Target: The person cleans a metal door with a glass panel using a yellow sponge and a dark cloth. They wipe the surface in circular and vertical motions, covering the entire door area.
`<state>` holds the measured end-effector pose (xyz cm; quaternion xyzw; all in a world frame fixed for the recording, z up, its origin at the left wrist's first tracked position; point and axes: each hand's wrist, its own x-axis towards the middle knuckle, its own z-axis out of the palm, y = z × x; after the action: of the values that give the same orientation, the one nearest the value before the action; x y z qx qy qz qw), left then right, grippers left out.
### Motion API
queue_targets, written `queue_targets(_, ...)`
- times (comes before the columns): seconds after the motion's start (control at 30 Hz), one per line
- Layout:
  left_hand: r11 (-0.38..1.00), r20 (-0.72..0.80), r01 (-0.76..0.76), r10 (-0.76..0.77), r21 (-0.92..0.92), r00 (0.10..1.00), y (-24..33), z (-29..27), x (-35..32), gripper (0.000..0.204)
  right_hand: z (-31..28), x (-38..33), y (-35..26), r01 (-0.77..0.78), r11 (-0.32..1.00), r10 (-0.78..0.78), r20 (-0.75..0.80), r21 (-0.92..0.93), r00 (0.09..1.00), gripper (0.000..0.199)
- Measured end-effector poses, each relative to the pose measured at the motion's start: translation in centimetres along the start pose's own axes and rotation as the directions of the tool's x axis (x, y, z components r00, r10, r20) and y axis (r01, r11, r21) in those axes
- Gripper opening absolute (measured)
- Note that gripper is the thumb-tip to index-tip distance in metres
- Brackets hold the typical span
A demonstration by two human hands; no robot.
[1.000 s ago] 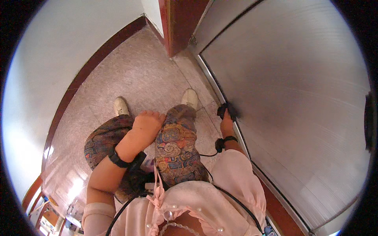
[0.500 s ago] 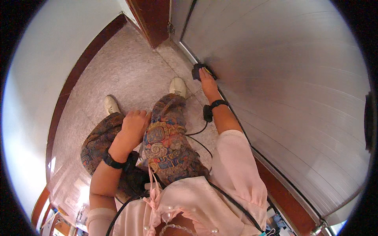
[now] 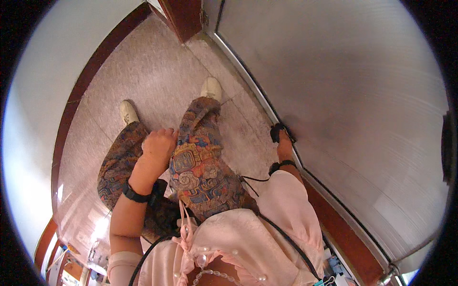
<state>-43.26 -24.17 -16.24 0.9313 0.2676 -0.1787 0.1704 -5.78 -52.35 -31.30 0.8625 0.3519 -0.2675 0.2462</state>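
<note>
My right hand [image 3: 284, 138] reaches low along the bottom edge of a grey metal-faced door [image 3: 362, 105]. It presses a dark cloth [image 3: 276, 133] against the strip at that edge; the fingers are partly hidden. Between my knees, my left hand [image 3: 160, 144] rests by the patterned trousers [image 3: 195, 167]. Its fingers are curled together and nothing shows in them. Each wrist wears a black band with a small dark unit.
Pale floor tiles [image 3: 143, 62] spread under my light shoes [image 3: 211, 89]. A white wall [image 3: 62, 95] with a dark red baseboard curves along the left. A brown door frame [image 3: 183, 19] stands at the far end. Black cables [image 3: 257, 179] hang beside my right knee.
My right hand has slid the dark cloth along the door's bottom edge, back toward me and to the right. The left hand stays between the knees. The view has shifted slightly.
</note>
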Motion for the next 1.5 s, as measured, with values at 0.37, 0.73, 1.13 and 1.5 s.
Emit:
queue_targets(0.37,0.982,0.038,0.079,-0.074,-0.174,0.997,-0.1,2.5,-0.8,0.036,2.2,0.8,-2.1,0.405,0.914,-0.405,-0.108,-0.030,0.908,0.035)
queue_targets(0.73,0.960,0.012,0.073,-0.072,-0.269,0.997,-0.5,4.1,-0.9,0.030,2.3,7.1,-6.0,-0.330,0.692,0.515,-0.118,0.642,0.849,0.037)
queue_targets(1.13,0.728,0.224,0.327,-0.239,-0.602,0.945,0.8,9.5,-0.1,0.026,8.0,2.7,3.9,-0.549,0.713,0.614,-0.012,0.436,0.789,0.034)
queue_targets(1.5,0.852,0.166,0.238,-0.180,-0.466,0.970,1.1,9.3,-1.2,0.025,5.2,6.1,-7.6,-0.550,0.675,0.666,-0.087,0.492,0.741,0.033)
